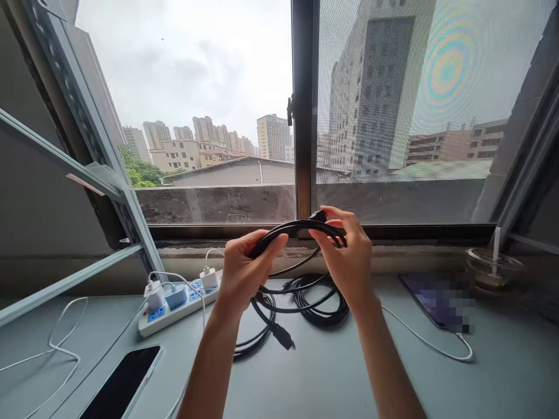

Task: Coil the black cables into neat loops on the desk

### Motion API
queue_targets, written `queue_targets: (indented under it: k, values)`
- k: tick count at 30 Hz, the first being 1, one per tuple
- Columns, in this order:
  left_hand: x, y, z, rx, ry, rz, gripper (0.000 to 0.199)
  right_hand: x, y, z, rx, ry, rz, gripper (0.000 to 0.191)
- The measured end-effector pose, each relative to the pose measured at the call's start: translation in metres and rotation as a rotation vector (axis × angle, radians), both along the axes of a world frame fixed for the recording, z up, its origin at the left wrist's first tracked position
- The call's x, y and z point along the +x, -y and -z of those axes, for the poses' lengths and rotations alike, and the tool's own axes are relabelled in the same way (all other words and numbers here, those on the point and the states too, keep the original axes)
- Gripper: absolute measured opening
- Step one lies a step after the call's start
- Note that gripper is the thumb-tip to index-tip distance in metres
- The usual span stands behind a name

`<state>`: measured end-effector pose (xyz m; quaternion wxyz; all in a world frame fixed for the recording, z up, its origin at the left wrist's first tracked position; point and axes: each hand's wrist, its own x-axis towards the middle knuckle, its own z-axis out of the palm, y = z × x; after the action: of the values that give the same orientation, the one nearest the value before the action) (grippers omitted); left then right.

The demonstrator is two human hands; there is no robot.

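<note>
Cable [286, 228], black and looped several times, is held up in front of the window in the head view, raised above the middle of the desk [314, 378]. The left hand [248, 265] grips the bundled loops between thumb and fingers; the right hand [349, 250] pinches the other side of them, its thumb and fingertips close to a black molded connector [318, 216] at the top of the bend. Another black connector [283, 336] hangs free below the left hand, its tip pointing down and to the right.

On the desk behind the hands lies a black coil [323, 319], with more black loops [251, 349] resting to its left. Farther left, a white power strip [186, 319] with blue socket faces carries a white charger [155, 295], a blue adapter [176, 297] and a white plug [208, 279]. Any lettering on the strip or the connectors is too small to make out. A smartphone [122, 381] with a dark screen lies at lower left. On the right, a dark-screened device [425, 294], partly covered by blocky pixels, sits near a clear plastic cup [491, 273] with a white straw [496, 250].
</note>
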<state>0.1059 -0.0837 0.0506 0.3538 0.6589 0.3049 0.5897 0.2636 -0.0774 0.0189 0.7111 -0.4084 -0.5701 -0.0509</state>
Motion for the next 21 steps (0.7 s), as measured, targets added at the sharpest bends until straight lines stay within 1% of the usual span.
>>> queue_targets:
  k: [3,5,9,10,14,19,21]
  values:
    - [0.002,0.002,-0.002,-0.029,-0.004,-0.006,0.027,0.001,-0.001,0.001,-0.011,0.007,0.002,0.036]
    - [0.004,0.003,-0.003,-0.041,0.010,-0.016,0.021,0.001,-0.002,0.001,-0.015,0.001,-0.024,0.037]
    - [0.006,0.007,-0.003,-0.061,0.060,-0.055,0.018,0.001,-0.007,0.003,-0.011,0.027,-0.107,0.053]
    - [0.005,0.007,-0.003,-0.072,0.068,-0.055,0.019,0.001,-0.008,0.003,0.003,0.042,-0.117,0.051]
    - [0.002,0.001,-0.001,-0.161,0.074,-0.006,0.030,0.001,-0.007,0.001,0.074,0.043,-0.101,0.031]
    - [-0.003,-0.013,0.001,-0.279,0.112,0.081,0.045,0.003,-0.002,-0.002,0.086,-0.010,-0.068,0.018]
    - [-0.005,-0.015,0.001,-0.287,0.121,0.102,0.046,0.003,-0.004,-0.001,0.087,0.006,-0.063,0.016]
